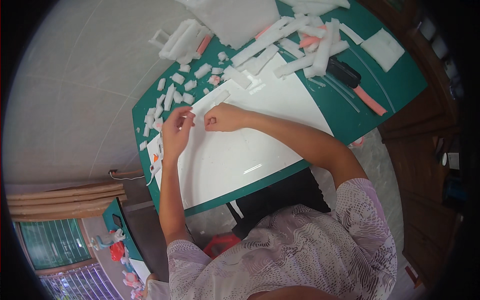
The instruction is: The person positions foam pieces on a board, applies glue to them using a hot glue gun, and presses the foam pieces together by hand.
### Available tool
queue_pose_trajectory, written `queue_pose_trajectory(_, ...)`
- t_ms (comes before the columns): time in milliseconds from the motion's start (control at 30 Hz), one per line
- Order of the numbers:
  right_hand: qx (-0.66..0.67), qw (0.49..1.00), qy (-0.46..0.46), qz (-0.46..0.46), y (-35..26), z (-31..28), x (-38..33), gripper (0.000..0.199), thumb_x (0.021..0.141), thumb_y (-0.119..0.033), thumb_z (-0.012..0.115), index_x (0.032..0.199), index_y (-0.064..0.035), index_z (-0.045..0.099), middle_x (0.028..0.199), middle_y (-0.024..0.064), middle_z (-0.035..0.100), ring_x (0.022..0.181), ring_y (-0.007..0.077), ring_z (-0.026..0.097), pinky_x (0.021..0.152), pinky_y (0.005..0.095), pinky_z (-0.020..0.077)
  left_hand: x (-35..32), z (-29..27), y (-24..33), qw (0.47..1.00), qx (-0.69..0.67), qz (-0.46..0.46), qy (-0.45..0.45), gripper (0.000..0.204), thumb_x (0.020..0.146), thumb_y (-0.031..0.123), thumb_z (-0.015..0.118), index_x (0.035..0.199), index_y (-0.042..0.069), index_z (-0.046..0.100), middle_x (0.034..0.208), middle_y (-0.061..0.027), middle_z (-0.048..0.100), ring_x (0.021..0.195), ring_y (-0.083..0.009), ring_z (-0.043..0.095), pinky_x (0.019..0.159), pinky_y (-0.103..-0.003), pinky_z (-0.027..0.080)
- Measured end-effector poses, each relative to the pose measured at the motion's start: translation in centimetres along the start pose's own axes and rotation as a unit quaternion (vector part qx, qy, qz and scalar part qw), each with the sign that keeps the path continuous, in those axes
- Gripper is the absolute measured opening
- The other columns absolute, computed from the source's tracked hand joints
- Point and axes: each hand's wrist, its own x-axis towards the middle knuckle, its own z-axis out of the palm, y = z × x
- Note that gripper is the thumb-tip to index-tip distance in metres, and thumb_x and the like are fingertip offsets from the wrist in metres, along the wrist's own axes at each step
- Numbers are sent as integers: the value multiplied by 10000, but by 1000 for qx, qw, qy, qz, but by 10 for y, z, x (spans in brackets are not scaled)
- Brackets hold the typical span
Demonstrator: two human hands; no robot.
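Above the left part of a glossy white board (270, 135), my left hand (176, 131) hovers with its fingers loosely curved and apart, and I see nothing in it. My right hand (223, 118) is closed in a fist to the right of it, over the same board. Whatever the fist may hold is hidden by the fingers. Just beyond the right hand lies a short white foam strip (220, 97). A white hot glue gun (156, 159) with an orange part sits at the board's left edge, below my left hand.
Small white foam chunks (170, 96) lie scattered along the left of the green table (400, 82). Long foam strips (265, 42) pile up at the back. At right are a black case (343, 72), a pink foam strip (370, 101) and clear thin sticks (341, 93).
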Motion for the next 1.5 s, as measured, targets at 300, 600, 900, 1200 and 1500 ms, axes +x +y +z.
queue_pose_trajectory(300, 5, 998, 52, -46, 15, 13, 9, 191, 831, -176, 698, 930, -14, 715, 839, 158, 730, 731, 265, 713, 663, 366, 545, -36, 37, -15, 998, 29, 56, -1, 212, 970, 82, 622, 1164, 8, 662, 973, -78, 668, 731, -130, 622, 611, -243, 461)
queue_pose_trajectory(600, 60, 996, 38, 52, -13, 7, -4, 189, 906, -166, 666, 972, 9, 687, 828, 131, 739, 640, 206, 689, 600, 331, 539, -53, 53, -17, 990, 80, 100, 62, 310, 953, -34, 543, 1259, -3, 581, 1094, -114, 585, 826, -183, 574, 729, -278, 468)
queue_pose_trajectory(900, 63, 997, 44, 22, -12, 10, -1, 132, 955, -115, 621, 978, 7, 665, 845, 115, 734, 593, 180, 661, 584, 325, 530, -53, 52, -13, 990, 91, 71, 80, 413, 895, -41, 577, 1307, -14, 550, 1109, -152, 595, 754, -227, 567, 698, -323, 488)
queue_pose_trajectory(1200, 51, 955, 264, -128, -156, -98, -10, 250, 922, -118, 672, 1166, -69, 647, 1098, 16, 664, 926, 102, 611, 738, 251, 517, -49, 48, -15, 990, 103, 66, 69, 407, 881, -26, 598, 1286, -8, 568, 1133, -171, 596, 749, -263, 591, 720, -347, 508)
queue_pose_trajectory(1500, -158, 799, 550, -186, -240, -231, -152, 306, 914, -33, 648, 1210, 20, 595, 1113, 130, 654, 947, 149, 631, 694, 258, 529, -52, 48, -14, 989, 111, 81, 56, 398, 880, -21, 612, 1275, -6, 573, 1146, -167, 593, 755, -264, 596, 725, -343, 514)
